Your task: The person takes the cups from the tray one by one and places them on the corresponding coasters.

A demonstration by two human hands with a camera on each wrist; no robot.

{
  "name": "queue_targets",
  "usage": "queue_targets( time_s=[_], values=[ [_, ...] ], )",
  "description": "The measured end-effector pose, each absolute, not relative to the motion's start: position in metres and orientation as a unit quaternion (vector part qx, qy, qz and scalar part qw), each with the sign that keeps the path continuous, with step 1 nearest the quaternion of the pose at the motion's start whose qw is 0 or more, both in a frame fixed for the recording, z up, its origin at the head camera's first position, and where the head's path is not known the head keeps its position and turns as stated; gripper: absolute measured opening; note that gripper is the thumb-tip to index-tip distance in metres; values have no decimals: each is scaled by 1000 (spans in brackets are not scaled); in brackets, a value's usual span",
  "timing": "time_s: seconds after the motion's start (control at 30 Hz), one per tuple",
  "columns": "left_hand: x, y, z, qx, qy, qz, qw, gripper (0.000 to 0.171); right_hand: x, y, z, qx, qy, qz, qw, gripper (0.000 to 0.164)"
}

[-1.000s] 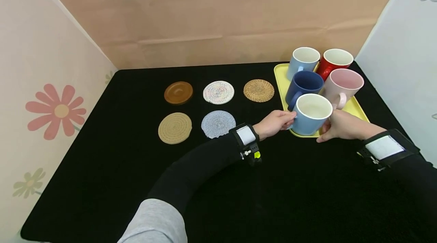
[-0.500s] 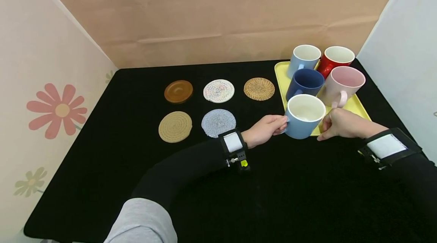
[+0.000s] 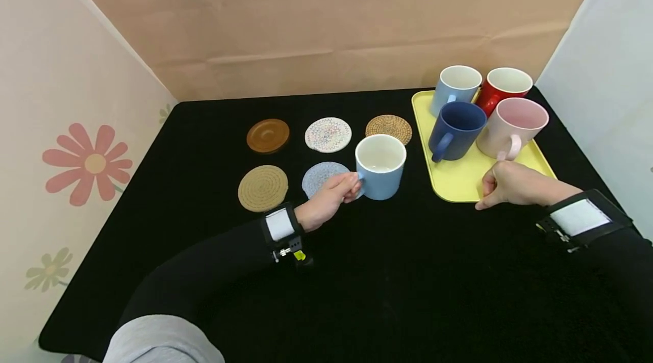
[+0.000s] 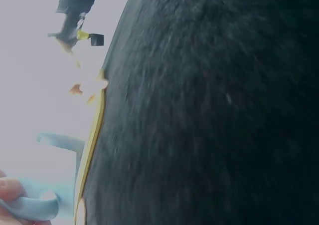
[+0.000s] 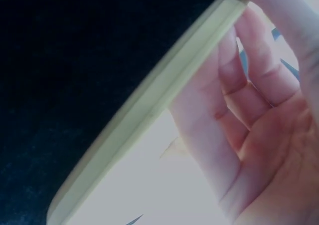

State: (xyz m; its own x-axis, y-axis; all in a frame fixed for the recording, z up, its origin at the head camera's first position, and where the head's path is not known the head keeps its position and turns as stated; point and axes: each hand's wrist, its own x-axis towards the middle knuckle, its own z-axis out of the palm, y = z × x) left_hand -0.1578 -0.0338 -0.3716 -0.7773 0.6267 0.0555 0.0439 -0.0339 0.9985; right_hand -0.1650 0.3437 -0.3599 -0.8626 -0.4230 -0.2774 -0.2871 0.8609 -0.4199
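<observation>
My left hand [image 3: 326, 202] grips a light blue mug [image 3: 381, 178] by its handle, upright with the white inside showing. In the left wrist view a fingertip [image 4: 11, 189] curls over a light blue handle [image 4: 36, 208]. The mug is left of the yellow tray [image 3: 456, 184] and overlaps the wicker coaster [image 3: 389, 125]. My right hand [image 3: 522, 184] pinches the tray's front rim; the right wrist view shows the thumb at that rim [image 5: 149, 108]. On the tray stand a navy mug [image 3: 453, 144], a pink mug [image 3: 497, 136], another light blue mug [image 3: 449, 93] and a red mug [image 3: 491, 97].
More round coasters lie left of the tray: brown wood [image 3: 267, 135], patterned white [image 3: 328, 135], tan coil [image 3: 262, 188] and pale blue [image 3: 318, 174], the last partly behind my left hand. A floral wall [image 3: 94, 164] is at left, brown paper [image 3: 326, 22] behind, a pale wall [image 3: 612, 85] at right.
My left hand has carried the light blue mug left, off the tray's front and over the black table. My right hand has stayed at the tray's rim.
</observation>
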Motion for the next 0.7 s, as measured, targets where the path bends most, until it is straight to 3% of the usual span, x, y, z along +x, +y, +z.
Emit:
queue_targets(
  time_s=[0.37, 0.7],
  values=[
    [-157, -89, -367, 187, 669, 706, 140, 33, -164, 321, -352, -213, 958, -101, 165, 32],
    [-167, -111, -367, 141, 673, 722, 77, 32, -168, 282, -357, -257, 954, -89, 128, 32]
  ],
)
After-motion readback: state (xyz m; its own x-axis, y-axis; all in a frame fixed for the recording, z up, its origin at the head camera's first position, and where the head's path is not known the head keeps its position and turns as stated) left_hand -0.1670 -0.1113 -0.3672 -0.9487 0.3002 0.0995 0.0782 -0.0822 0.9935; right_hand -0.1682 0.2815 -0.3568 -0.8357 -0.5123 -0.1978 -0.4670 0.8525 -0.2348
